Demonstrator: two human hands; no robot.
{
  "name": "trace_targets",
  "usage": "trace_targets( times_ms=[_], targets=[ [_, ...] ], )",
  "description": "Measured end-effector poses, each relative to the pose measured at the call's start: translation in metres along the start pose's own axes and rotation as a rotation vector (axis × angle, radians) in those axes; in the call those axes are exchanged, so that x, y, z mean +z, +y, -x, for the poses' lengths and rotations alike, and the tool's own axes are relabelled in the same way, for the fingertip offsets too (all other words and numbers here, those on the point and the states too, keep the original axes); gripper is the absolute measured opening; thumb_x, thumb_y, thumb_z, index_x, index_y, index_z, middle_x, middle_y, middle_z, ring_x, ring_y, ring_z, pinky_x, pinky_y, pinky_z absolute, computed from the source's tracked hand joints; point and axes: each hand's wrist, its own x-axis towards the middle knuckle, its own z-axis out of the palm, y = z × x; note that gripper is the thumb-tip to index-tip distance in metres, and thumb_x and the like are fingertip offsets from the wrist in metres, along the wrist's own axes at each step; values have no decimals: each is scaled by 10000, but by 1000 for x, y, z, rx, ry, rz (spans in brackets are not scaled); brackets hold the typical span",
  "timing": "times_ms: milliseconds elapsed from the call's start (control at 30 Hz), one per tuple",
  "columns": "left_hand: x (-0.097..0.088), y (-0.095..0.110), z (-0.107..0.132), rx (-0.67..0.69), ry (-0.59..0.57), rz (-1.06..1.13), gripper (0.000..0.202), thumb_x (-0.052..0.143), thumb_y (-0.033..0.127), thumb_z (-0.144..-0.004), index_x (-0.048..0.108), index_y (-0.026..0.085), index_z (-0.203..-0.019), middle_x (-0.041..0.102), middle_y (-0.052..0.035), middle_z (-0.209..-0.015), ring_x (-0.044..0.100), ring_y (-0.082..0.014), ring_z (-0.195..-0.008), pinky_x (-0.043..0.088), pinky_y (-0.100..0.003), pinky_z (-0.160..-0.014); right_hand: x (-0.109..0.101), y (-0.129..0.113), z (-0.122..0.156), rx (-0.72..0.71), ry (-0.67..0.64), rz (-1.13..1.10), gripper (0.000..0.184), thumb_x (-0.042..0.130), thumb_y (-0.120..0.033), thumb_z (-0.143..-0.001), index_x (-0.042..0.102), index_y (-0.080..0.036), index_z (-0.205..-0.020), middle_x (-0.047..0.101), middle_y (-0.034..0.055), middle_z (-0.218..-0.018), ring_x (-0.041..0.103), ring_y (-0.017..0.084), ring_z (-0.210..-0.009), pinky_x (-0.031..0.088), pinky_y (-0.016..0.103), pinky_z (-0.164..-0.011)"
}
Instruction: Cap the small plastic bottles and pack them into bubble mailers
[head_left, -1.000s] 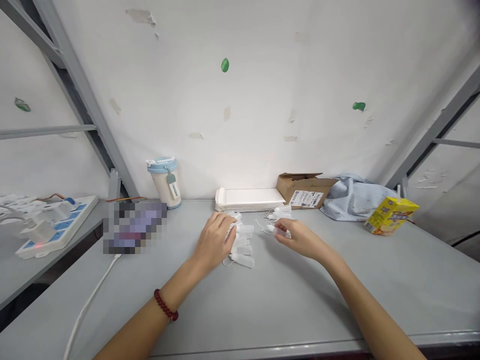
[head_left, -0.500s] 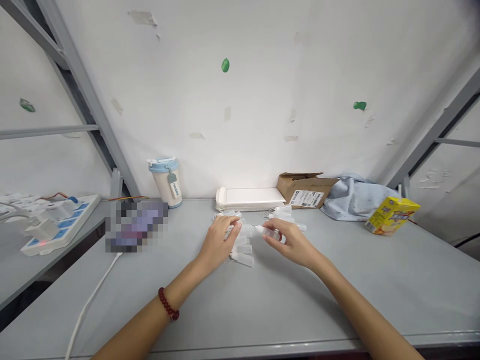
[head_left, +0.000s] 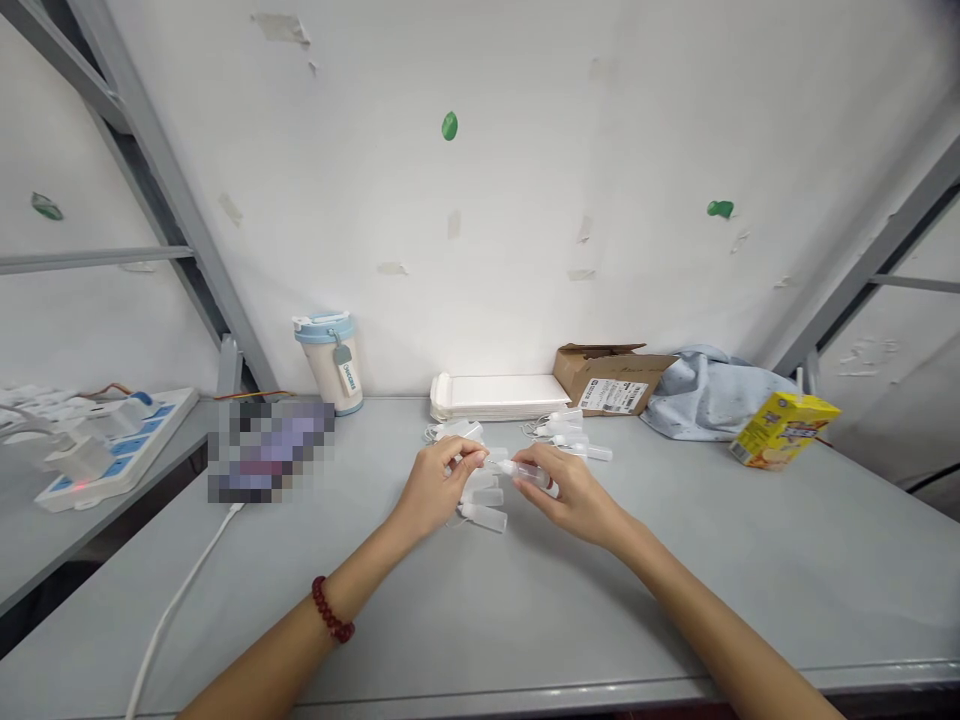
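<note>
My right hand (head_left: 571,494) pinches a small translucent plastic bottle (head_left: 525,470), tip pointing left. My left hand (head_left: 435,484), with a red bead bracelet on the wrist, is curled with thumb and fingertips pinched close to the bottle's tip; what it pinches is too small to make out. Under and between the hands lies a pile of several similar small bottles (head_left: 484,505) on the grey table (head_left: 525,610). More of them lie in a second cluster (head_left: 574,436) farther back right.
At the back stand a white-and-blue cup (head_left: 330,362), a stack of white trays (head_left: 496,396), a cardboard box (head_left: 611,378), a pale blue cloth (head_left: 712,400) and a yellow carton (head_left: 781,428). A power strip (head_left: 105,450) sits left; a white cable (head_left: 176,600) runs forward.
My right hand has carried a bottle leftward from the right cluster to meet my left hand, which has lifted slightly from the pile and pinched at the bottle's tip.
</note>
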Motion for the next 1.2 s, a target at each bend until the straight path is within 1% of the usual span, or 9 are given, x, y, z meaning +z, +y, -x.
trace_targets(
  times_ms=[133, 200, 367, 700, 1000, 1200],
  targets=[
    [-1, 3, 1, -47, -58, 22, 229, 445, 284, -831, 654, 196, -867, 667, -12, -821, 573, -146, -755, 417, -248, -676, 0, 2, 0, -7, 25, 4, 195, 462, -264, -860, 522, -197, -1034, 577, 50, -864, 522, 140, -690, 430, 268, -598],
    [-1, 4, 2, -59, -70, 20, 235, 444, 288, -829, 657, 198, -877, 671, -15, -829, 574, -148, -758, 421, -249, -674, 0, 2, 0, -8, 43, -5, 192, 459, -266, -863, 521, -194, -1029, 567, 48, -843, 513, 137, -679, 432, 256, -576],
    [-1, 6, 1, -46, -75, 25, 235, 459, 299, -820, 663, 193, -870, 674, -23, -832, 579, -154, -767, 428, -254, -674, 0, 0, -1, -35, 80, -21, 173, 449, -261, -868, 519, -192, -1011, 545, 43, -796, 497, 136, -660, 424, 235, -529],
    [0, 7, 1, -101, -71, 49, 227, 472, 307, -810, 661, 184, -839, 671, -27, -831, 576, -150, -731, 425, -247, -643, 1, 0, 0, -57, 120, 14, 167, 443, -266, -875, 507, -189, -1009, 546, 38, -773, 492, 134, -635, 428, 249, -541],
    [0, 5, 1, -83, -85, 52, 225, 466, 297, -813, 657, 182, -846, 672, -27, -836, 579, -150, -742, 421, -238, -644, 2, 0, 1, -36, 111, 16, 170, 434, -270, -880, 502, -195, -1016, 559, 37, -786, 506, 137, -636, 434, 259, -562],
    [0, 6, 2, -47, -94, 22, 234, 449, 293, -823, 656, 188, -854, 671, -24, -817, 577, -154, -754, 423, -248, -653, 5, 2, 0, -65, 128, 30, 166, 433, -269, -880, 498, -197, -1015, 566, 37, -776, 511, 140, -633, 433, 263, -570]
  ],
)
